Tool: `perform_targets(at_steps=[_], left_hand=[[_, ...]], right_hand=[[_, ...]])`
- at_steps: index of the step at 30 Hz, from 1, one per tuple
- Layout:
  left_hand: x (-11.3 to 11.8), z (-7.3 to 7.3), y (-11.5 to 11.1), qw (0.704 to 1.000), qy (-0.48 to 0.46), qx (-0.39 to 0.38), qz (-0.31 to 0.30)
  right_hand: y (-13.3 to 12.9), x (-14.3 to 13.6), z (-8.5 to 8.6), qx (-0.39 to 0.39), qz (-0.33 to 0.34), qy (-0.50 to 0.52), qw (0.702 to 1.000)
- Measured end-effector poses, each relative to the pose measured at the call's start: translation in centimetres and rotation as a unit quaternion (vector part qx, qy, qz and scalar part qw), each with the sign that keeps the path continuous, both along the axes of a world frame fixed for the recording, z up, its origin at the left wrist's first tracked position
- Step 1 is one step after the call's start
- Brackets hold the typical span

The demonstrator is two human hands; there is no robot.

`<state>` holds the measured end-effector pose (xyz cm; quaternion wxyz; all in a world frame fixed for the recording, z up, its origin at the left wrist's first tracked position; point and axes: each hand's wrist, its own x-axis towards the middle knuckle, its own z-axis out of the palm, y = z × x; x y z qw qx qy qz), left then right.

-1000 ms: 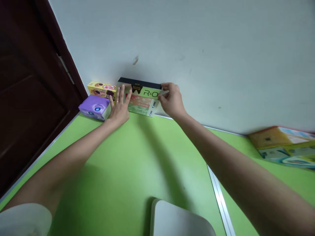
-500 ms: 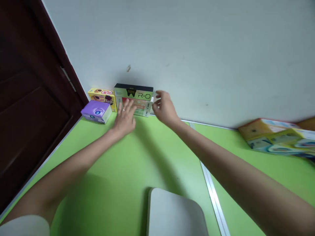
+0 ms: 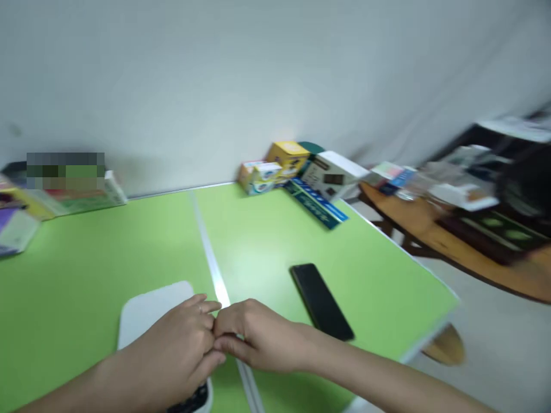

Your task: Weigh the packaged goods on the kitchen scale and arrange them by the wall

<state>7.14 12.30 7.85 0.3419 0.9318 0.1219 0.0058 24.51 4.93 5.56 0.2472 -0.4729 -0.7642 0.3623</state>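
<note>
Both hands meet low over the green table (image 3: 107,252). My left hand (image 3: 187,338), with a ring on one finger, has its fingers stretched out toward the right one. My right hand (image 3: 256,332) is curled, its fingertips and thumb against the left fingers; anything between them is hidden. Under my left hand lies a white, round-cornered device (image 3: 146,310) with a dark part at its near end. To the right of my right hand, a black smartphone (image 3: 322,301) lies flat on the table.
Against the wall at left stand a green box (image 3: 86,198) and a purple pack (image 3: 15,229), cut by the frame. At the back right are a yellow box (image 3: 288,159), a white box (image 3: 327,175) and a long blue-green box (image 3: 318,203). A cluttered wooden table (image 3: 413,223) stands beyond the edge.
My view has swung to the right. Both hands have left the boxes by the wall and come together near me. The phone and the wooden table have come into view.
</note>
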Motion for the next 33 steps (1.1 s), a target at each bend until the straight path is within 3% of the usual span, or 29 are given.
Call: perform_targets(at_steps=[4,8,14,17,20,23,26,30,33], left_hand=[[6.6,-0.5,-1.1,0.998,0.034,0.003,-0.058],[14.2,-1.2,-1.3,0.997,0.043,0.032,-0.055],[26.5,-3.4,-1.0,0.992,0.074,0.079,-0.060],[31.6,-4.7,-0.5,0.990,0.066,0.105,-0.063],[35.8,-5.7,0.4,0.989,0.046,0.135,-0.049],[39.1,-6.7,1.5,0.985,0.008,0.169,-0.037],[40.9,-7.8,2.5,0.980,-0.009,0.194,-0.044],[41.4,-8.9,3.4,0.974,-0.031,0.213,-0.068],[41.2,-9.0,3.6,0.975,-0.029,0.211,-0.070]], right_hand=[[-3.8,5.2,-0.7,-0.011,-0.114,0.060,0.992],[-5.4,11.6,-2.9,0.008,-0.276,0.147,0.950],[-4.7,22.5,-7.8,0.052,-0.536,0.161,0.827],[-4.2,26.6,-8.9,0.071,-0.613,0.133,0.775],[-3.0,29.5,-9.4,0.093,-0.657,0.089,0.742],[-1.2,31.5,-10.1,0.113,-0.680,0.043,0.724],[0.2,32.7,-11.1,0.121,-0.687,0.039,0.715],[0.8,33.3,-12.3,0.138,-0.689,0.060,0.709],[0.7,33.4,-12.4,0.145,-0.686,0.093,0.706]])
